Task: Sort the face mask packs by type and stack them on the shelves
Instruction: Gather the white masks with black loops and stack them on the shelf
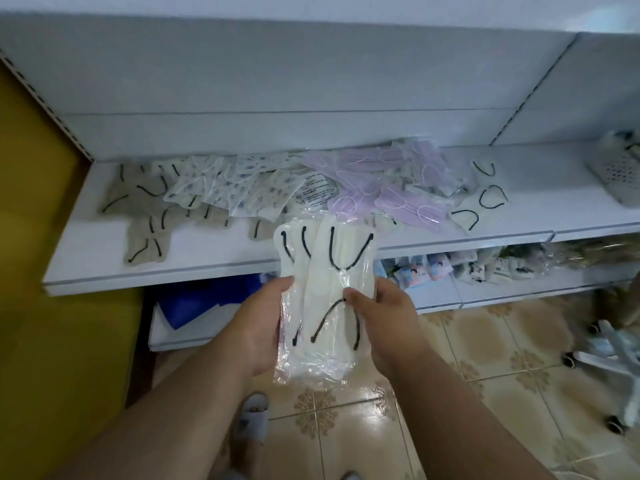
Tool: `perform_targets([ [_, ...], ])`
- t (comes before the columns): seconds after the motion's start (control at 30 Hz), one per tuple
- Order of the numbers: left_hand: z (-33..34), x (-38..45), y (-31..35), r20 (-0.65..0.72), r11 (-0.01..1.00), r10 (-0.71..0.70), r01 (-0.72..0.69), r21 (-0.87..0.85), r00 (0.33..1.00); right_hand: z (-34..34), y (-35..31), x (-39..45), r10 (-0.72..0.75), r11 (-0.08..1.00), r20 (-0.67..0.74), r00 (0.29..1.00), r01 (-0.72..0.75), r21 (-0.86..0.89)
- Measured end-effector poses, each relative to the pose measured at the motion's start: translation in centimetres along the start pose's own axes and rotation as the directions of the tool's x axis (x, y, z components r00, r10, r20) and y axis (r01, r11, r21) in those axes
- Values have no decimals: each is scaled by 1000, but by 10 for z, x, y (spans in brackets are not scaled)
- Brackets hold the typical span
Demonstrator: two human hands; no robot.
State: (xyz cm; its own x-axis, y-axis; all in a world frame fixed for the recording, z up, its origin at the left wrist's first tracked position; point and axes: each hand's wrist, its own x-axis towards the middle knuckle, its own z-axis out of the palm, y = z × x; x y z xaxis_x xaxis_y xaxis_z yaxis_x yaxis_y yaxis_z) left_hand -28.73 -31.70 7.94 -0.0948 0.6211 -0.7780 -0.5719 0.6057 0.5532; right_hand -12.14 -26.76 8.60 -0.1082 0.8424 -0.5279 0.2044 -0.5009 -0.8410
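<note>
I hold a small bundle of cream mask packs [325, 299] with both hands, in the air in front of the upper shelf [104, 271], over the tiled floor [485, 358]; my left hand [256, 327] grips the left edge, with the thumb on top and the fingers curled under, and my right hand [384, 320] pinches the right side, with the thumb pressing on the front of the plastic.

I think the risk is slipping; the wrappers are smooth and loose, there are several packs, and only the middle of the bundle is held, so one pack could slide out at the bottom end and fall on the floor; if I push them on the crowded shelf, the other heaps may also mix again.

The packs are cream-white masks with black ear loops, in clear crinkled film that hangs below my hands.

On the shelf, beige packs with black loops [145, 220] lie at the left; patterned white packs [221, 188] are beside them; lilac packs [398, 188] are in the middle; some more cream packs [481, 199] are at the right; all are still in loose heaps, not in stacks.
</note>
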Motion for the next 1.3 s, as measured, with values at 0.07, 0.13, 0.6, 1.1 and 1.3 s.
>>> perform_targets([
  [0.07,24,-33,-5,1,996,77,-77,48,997,-26,-11,-31,18,987,22,1000,-21,158],
  [0.13,47,-62,-10,13,973,182,-182,139,983,-52,-24,-61,16,960,89,996,-40,276],
  [0.6,152,-199,17,107,807,545,-554,204,832,-159,-121,-165,-232,934,-160,960,266,240],
  [1.1,90,-232,132,75,688,698,-696,204,712,-54,-218,-143,-380,902,-135,915,399,163],
  [1.3,64,-224,196,-12,591,773,-714,377,634,-4,-270,-114,-395,903,71,916,373,213],
])
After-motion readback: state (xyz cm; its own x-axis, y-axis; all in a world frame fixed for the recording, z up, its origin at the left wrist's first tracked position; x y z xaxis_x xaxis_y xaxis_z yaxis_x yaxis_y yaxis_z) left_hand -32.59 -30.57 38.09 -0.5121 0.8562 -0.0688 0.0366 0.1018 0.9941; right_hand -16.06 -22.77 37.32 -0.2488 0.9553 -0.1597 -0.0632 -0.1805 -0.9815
